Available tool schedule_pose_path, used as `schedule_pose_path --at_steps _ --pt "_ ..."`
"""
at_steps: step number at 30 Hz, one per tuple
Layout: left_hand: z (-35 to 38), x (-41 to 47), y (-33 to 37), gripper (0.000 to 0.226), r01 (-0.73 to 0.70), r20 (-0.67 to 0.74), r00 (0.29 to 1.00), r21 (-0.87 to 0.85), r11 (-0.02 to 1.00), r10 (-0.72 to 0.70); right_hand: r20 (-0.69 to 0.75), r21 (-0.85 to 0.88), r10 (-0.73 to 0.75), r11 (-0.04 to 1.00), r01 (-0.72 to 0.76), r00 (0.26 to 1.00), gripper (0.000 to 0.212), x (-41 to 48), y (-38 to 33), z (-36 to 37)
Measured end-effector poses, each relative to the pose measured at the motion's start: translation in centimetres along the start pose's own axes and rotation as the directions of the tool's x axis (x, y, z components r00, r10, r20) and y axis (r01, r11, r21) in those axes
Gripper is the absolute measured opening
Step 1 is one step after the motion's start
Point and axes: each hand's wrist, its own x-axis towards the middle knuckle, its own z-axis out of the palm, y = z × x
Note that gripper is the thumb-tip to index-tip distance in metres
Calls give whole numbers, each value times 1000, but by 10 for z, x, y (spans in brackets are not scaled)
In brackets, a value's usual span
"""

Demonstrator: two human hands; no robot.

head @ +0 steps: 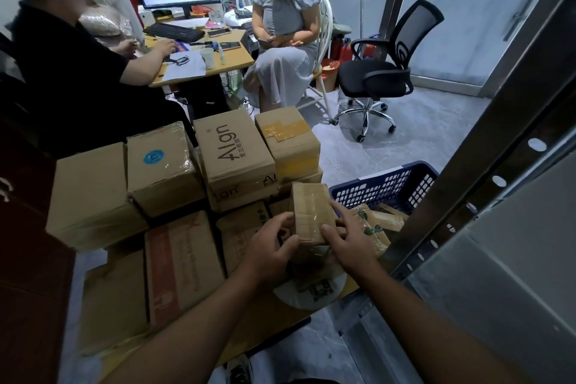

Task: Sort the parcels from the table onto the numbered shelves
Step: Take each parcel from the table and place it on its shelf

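Observation:
A small taped cardboard parcel (311, 212) is held upright between both hands over the pile. My left hand (274, 246) grips its left side and lower corner; my right hand (349, 240) grips its right side. Under and behind it lie several bigger cardboard parcels, among them one printed "Align" (232, 150) and one sealed with yellow tape (288, 137). The low table (280, 318) under them shows only at its front edge. A metal shelf upright (486, 146) rises at the right; no shelf numbers are visible.
A blue plastic basket (386, 185) with small parcels stands right of the pile. Two people sit at a desk (215, 67) with a monitor at the back. A black office chair (377, 78) stands on the grey floor. A dark red cabinet (28, 259) is at the left.

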Motion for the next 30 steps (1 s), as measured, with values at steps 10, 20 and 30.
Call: schedule_pose_path --at_steps 10,20,30 --pt "3 4 -8 56 94 8 995 112 989 -96 -65 157 203 969 -191 977 31 6 22 -11" --pt "13 5 -6 56 52 54 997 155 987 -61 -17 12 196 981 -196 981 43 4 25 -12" --pt "3 7 -10 48 16 5 1000 96 995 -17 18 -82 229 970 -227 973 56 12 18 -11"
